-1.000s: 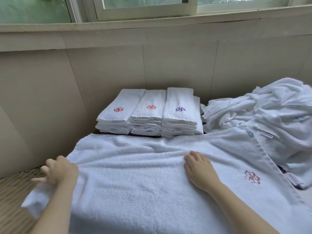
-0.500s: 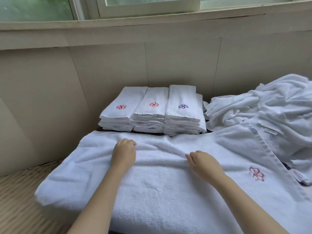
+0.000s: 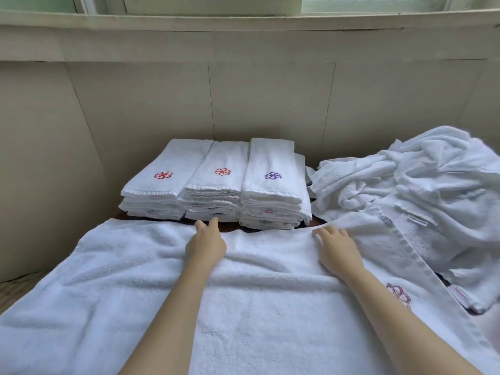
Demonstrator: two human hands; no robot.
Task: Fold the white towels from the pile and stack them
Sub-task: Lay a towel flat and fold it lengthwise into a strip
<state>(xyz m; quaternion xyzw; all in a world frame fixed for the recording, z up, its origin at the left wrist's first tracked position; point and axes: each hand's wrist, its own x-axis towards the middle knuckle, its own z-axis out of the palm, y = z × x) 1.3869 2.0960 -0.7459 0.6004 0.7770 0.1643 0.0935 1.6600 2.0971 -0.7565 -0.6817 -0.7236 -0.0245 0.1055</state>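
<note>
A white towel [image 3: 243, 307] lies spread flat across the lower half of the frame, its far edge running just below the centre. Both hands rest on that far edge. The left hand [image 3: 207, 243] lies palm down with its fingers [image 3: 213, 223] straight and pointing forward, their tips over the hem and close to the foot of the middle stack. The right hand [image 3: 338, 253] lies flat further right, fingers [image 3: 320, 234] relaxed and slightly spread, holding nothing. A red embroidered flower [image 3: 399, 293] shows on the towel at the lower right, beside the right forearm.

Just beyond the hands, in the centre of the frame, three stacks of folded towels stand side by side and touching: the left stack [image 3: 162, 190] and the middle stack [image 3: 216, 185] each topped with a red flower, the right stack [image 3: 273, 185] with a purple one (small labels show on their front edges). Only a thin dark strip of tabletop [image 3: 230, 228] parts them from the spread towel, so the stacks stand directly in front of the fingers.

At the right of the frame the pile of unfolded towels [image 3: 433, 185] is heaped up, and it lies against the spread towel's right border and the right stack. A beige panelled wall [image 3: 135, 117] rises behind everything, with a window sill [image 3: 243, 23] along the top. A patch of woven surface [image 3: 10, 290] shows at the left edge.
</note>
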